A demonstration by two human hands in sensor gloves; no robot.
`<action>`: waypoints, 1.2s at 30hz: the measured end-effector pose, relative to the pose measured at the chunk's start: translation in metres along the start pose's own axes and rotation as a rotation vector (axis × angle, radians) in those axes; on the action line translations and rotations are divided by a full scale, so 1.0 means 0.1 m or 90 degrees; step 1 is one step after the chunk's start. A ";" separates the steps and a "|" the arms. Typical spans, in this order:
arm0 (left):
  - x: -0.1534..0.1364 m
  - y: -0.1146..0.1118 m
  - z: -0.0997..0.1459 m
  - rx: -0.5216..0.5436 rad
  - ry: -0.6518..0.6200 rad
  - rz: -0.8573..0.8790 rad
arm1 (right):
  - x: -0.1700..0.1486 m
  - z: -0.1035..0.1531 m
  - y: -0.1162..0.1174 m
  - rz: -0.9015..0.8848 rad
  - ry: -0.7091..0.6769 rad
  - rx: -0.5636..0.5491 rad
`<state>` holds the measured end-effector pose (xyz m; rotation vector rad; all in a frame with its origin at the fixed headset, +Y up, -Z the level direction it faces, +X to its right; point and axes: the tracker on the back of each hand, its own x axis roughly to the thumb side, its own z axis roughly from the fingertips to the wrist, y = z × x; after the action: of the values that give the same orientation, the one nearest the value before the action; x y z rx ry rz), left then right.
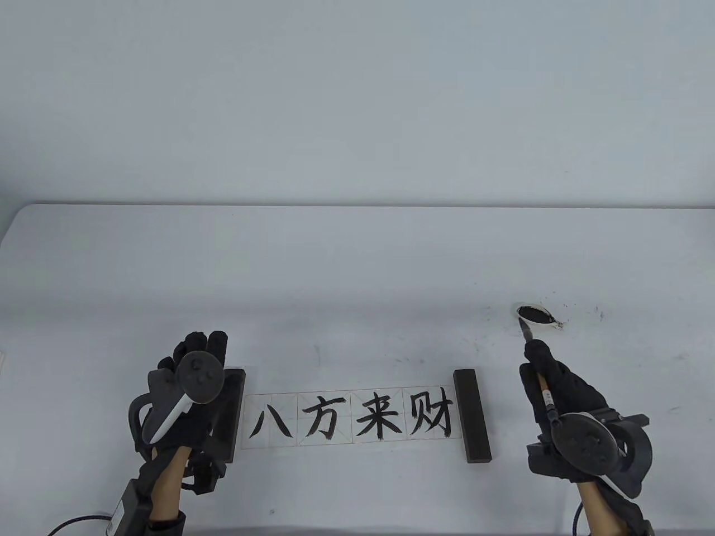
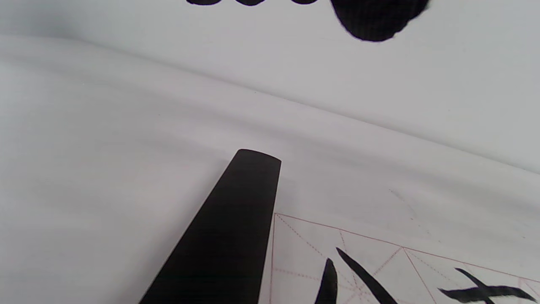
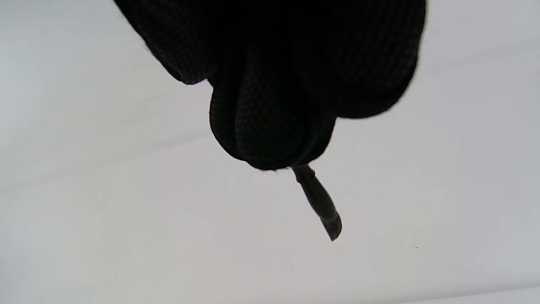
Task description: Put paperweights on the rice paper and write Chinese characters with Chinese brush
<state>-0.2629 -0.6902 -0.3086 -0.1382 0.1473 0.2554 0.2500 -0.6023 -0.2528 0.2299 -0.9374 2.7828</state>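
A strip of rice paper [image 1: 352, 419] lies at the table's front, its red grid [image 2: 379, 261] carrying black brushed characters. One dark paperweight [image 1: 472, 416] weighs down its right end. The other paperweight [image 1: 233, 413] [image 2: 228, 236] lies on the left end, mostly under my left hand [image 1: 195, 357], whose fingers reach straight out over it. My right hand [image 1: 550, 379] [image 3: 274, 84] grips the brush [image 1: 540, 385], and the wet black tip [image 1: 526, 329] [image 3: 322, 207] points at the ink dish [image 1: 536, 315] just beyond it.
Ink specks dot the white table [image 1: 357, 279] around the dish. A cable [image 1: 72, 522] runs off the front left edge.
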 end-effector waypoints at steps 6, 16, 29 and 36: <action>0.00 -0.02 -0.01 -0.005 -0.001 0.000 | -0.05 -0.07 0.06 0.079 0.020 0.027; 0.01 -0.02 0.00 -0.004 -0.003 0.000 | -0.33 -0.20 0.24 0.162 0.086 0.154; 0.00 -0.01 0.00 -0.004 0.002 -0.001 | -0.79 -0.18 1.01 0.401 0.120 0.344; -0.01 0.00 0.00 -0.004 0.006 -0.001 | -0.88 -0.07 1.38 0.475 0.084 0.420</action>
<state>-0.2635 -0.6904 -0.3086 -0.1451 0.1558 0.2541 0.3021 -0.7181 -0.3564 -0.2791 -0.0071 3.6460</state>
